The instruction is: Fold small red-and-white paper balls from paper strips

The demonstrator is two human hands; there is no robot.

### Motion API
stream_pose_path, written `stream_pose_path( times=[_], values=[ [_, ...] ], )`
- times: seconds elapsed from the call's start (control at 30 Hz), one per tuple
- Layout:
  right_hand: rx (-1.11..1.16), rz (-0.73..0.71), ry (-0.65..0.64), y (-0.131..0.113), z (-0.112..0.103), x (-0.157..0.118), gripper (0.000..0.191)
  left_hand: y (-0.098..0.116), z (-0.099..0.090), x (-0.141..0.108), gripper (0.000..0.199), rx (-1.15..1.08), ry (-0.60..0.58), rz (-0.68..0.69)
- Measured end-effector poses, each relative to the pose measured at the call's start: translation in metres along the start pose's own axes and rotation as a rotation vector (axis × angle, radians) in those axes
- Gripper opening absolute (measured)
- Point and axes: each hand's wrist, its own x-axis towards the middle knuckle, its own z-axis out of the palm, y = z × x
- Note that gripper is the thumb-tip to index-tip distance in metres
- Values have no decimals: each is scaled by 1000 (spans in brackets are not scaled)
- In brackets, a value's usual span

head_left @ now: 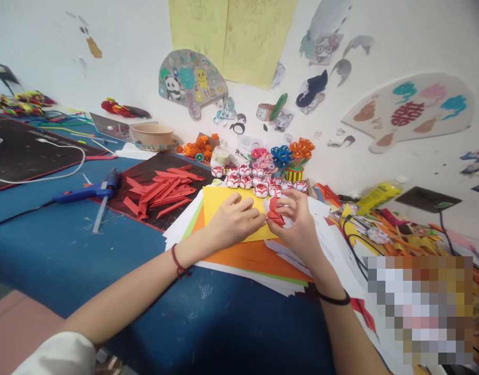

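"Paper piece (274, 208), creased, red and white: where?"

"Pinched in the right hand (299, 221), above the smooth yellow sheet (216, 200)."

"The left hand (235, 219)?"

"Fingertips pressed together, beside it. Rounded blooms (260, 189) sit behind."

Mosaic blocks obscure items beside the right forearm (346, 330), while fingers partly hide the red paper (275, 210); a pink panel (20, 333) runs out of frame.
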Motion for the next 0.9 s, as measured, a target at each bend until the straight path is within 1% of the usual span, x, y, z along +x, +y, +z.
stream_pose_path(
  times=[0.17,0.3,0.43,0.57,0.67,0.73,0.83,0.9],
  values=[
    [-20,3,6,-1,2,0,61,0,1,-1,15,-4,-17,15],
    [-12,9,16,-1,2,-1,62,3,4,0,17,-49,-47,-25],
    [2,5,15,-1,3,-1,62,5,8,0,14,-78,-82,-51],
    [34,8,-4,-2,2,-1,64,6,9,-1,16,-71,-66,-55],
    [53,18,-33,0,-2,0,64,5,9,-2,23,-78,-45,-21],
    [82,25,-62,2,-7,2,65,3,9,-4,23,-92,-39,-5],
    [153,36,-156,3,-17,4,56,0,8,-5,22,-115,-12,-17],
    [185,52,-224,3,-22,5,54,-1,7,-5,22,-133,5,-22]
  ],
)
